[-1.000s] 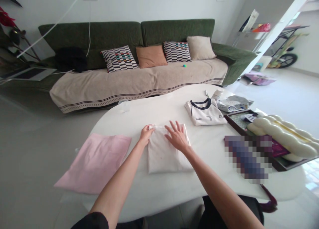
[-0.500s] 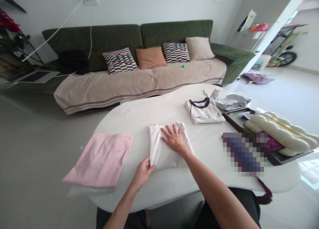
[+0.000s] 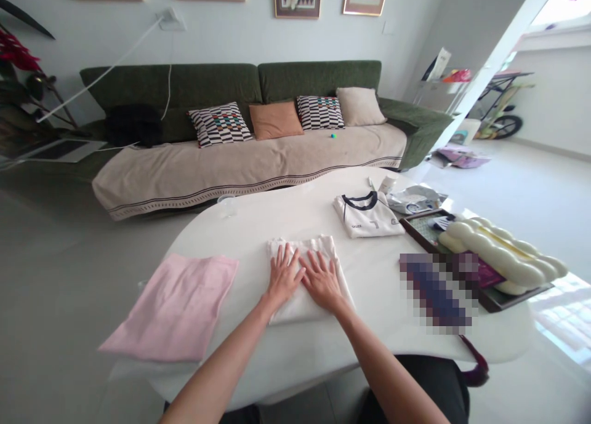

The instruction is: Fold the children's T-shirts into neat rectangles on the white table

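A folded cream cloth [image 3: 318,247] lies on the white oval table [image 3: 295,215] in front of me. My left hand [image 3: 283,277] rests flat on its left half with fingers spread, open. My right hand [image 3: 321,280] lies flat beside it on the right half, fingers also stretched out. The two hands almost touch at the thumbs. A pink folded cloth [image 3: 178,304] lies to the left near the table's edge. A folded white jersey with a dark collar [image 3: 368,214] sits further back on the right.
A dark tray [image 3: 489,298] with a cream bumpy object [image 3: 501,255] stands at the right edge, and crumpled packaging [image 3: 413,198] lies behind the jersey. A small glass [image 3: 227,205] stands at the table's far edge. A green sofa [image 3: 249,128] with cushions runs along the wall.
My left hand moved from the cloth's near left corner up onto its top, flat beside my right hand. The cloth now looks shorter. The camera tilted up.
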The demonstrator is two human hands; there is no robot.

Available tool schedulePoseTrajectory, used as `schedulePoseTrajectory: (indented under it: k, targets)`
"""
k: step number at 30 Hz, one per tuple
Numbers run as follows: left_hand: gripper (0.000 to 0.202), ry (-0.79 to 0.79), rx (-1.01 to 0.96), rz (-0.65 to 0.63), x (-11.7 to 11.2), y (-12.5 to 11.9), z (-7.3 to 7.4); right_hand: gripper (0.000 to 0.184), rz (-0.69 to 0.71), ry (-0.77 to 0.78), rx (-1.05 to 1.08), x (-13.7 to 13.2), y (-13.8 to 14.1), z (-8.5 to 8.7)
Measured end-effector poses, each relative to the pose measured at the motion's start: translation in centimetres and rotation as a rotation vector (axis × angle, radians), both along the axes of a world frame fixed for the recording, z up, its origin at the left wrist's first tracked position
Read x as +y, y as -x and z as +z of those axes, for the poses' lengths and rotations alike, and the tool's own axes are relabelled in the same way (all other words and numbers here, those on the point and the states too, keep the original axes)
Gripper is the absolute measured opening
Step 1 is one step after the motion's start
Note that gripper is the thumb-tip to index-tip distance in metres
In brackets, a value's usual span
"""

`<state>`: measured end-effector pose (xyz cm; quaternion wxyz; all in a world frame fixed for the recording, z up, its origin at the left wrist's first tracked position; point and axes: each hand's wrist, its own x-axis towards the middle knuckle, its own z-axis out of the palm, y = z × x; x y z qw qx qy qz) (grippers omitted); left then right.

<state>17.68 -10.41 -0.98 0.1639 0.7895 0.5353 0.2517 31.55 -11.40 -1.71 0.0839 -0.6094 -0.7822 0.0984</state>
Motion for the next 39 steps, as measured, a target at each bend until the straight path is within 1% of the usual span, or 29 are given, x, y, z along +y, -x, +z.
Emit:
schedulePoseTrajectory:
  k: [3,5,7,8,10,12,13,15,17,19,20,22,24,26,27,28,29,30,32,34,36,37,38,39]
  targets:
    - [0.055,0.030,0.022,0.042,1.2,0.0,-1.8,0.050,-0.037,0.038,0.047,-0.4,-0.4,-0.7]
    - [0.053,0.063,-0.028,0.031,1.8,0.6,-2.1,0.049,-0.048,0.063,0.119,0.2,-0.7,-0.6]
    - [0.046,0.140,-0.153,0.068,2.8,1.5,-1.7,0.046,-0.079,0.075,0.189,1.3,-1.4,-0.3]
    - [0.041,0.176,-0.226,0.119,3.5,2.0,-1.3,0.045,-0.118,0.065,0.217,2.0,-2.0,0.0]
    - [0.035,0.217,-0.344,0.263,5.1,2.9,-0.6,0.045,-0.240,0.025,0.256,3.4,-3.1,0.4]
    - [0.031,0.231,-0.402,0.396,6.6,3.6,-0.1,0.045,-0.370,-0.006,0.309,4.7,-4.2,0.7]
    - [0.029,0.245,-0.419,0.437,7.3,3.7,0.0,0.044,-0.415,-0.009,0.342,5.3,-4.5,0.8]
    - [0.022,0.299,-0.474,0.488,8.2,3.8,0.1,0.039,-0.455,0.007,0.419,6.2,-4.9,1.1]
    - [0.017,0.362,-0.541,0.479,8.9,3.7,0.7,0.034,-0.451,0.031,0.510,6.9,-5.0,1.7]
    - [0.014,0.407,-0.607,0.427,9.2,3.7,2.0,0.033,-0.418,0.036,0.608,7.4,-5.1,2.7]
    - [0.014,0.413,-0.639,0.395,9.4,3.9,2.9,0.033,-0.396,0.028,0.656,7.6,-5.2,3.4]
    - [0.013,0.388,-0.698,0.334,9.5,4.3,5.4,0.032,-0.352,-0.008,0.744,7.9,-5.9,5.2]
    - [0.016,0.334,-0.748,0.276,9.1,5.1,8.2,0.027,-0.314,-0.060,0.818,7.8,-6.8,7.3]
    - [0.023,0.240,-0.768,0.180,8.1,5.8,10.7,0.023,-0.278,-0.126,0.876,7.2,-7.7,9.3]
    - [0.024,0.186,-0.756,0.124,7.3,6.2,11.6,0.022,-0.262,-0.161,0.896,6.5,-8.0,10.1]
    - [0.023,0.131,-0.729,0.072,6.3,6.5,12.2,0.021,-0.249,-0.196,0.907,5.6,-8.3,10.7]
    - [0.020,0.080,-0.690,0.027,5.1,6.7,12.4,0.021,-0.240,-0.226,0.908,4.4,-8.5,10.9]
    - [0.017,0.045,-0.642,-0.008,3.8,6.9,12.3,0.020,-0.233,-0.251,0.902,3.1,-8.7,10.8]
    - [0.013,0.036,-0.531,-0.078,0.9,7.2,11.2,0.021,-0.221,-0.270,0.882,-0.1,-9.0,9.4]
    - [0.021,0.107,-0.398,-0.208,-1.9,7.7,9.3,0.029,-0.175,-0.244,0.837,-3.6,-9.4,7.1]
    - [0.031,0.222,-0.249,-0.359,-4.2,8.3,7.2,0.045,-0.111,-0.208,0.725,-6.7,-9.7,4.5]
    - [0.034,0.262,-0.186,-0.403,-5.1,8.7,6.2,0.052,-0.105,-0.202,0.649,-7.9,-9.6,3.5]
    - [0.037,0.277,-0.136,-0.414,-5.7,9.0,5.3,0.055,-0.115,-0.199,0.565,-8.9,-9.2,2.7]
    - [0.038,0.268,-0.100,-0.396,-6.2,9.2,4.5,0.055,-0.140,-0.192,0.475,-9.5,-8.5,2.3]
